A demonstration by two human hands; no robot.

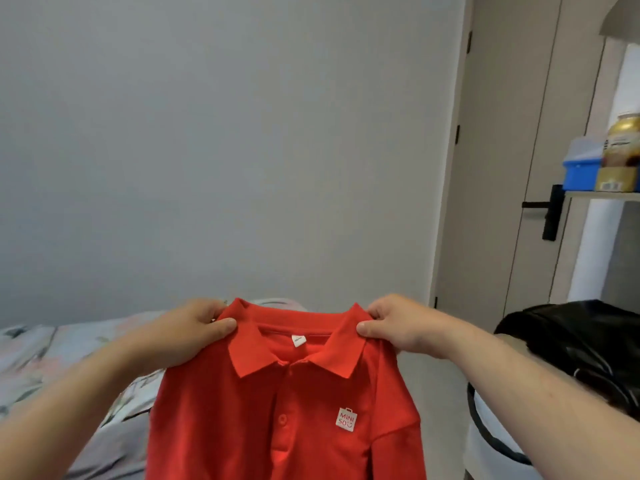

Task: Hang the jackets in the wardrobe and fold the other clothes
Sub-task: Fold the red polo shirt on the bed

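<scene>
A white patch (346, 419) shaped like a shopping bag sits on the chest of the red polo shirt (214, 427). It reads "MINI SO" in red letters on two lines, with a small smiling mark after "SO". The white neck tag (298, 340) inside the collar bears dark print too small to read. On the shelf (602, 195) at the right edge, the gold jar (623, 140) and the yellow box (614, 180) below it carry labels too blurred to read.

Above the red polo shirt (284, 403), open air reaches the wall (242, 133). The bed (41, 362) lies left of it; a glossy black bundle (581, 344) blocks its right.
</scene>
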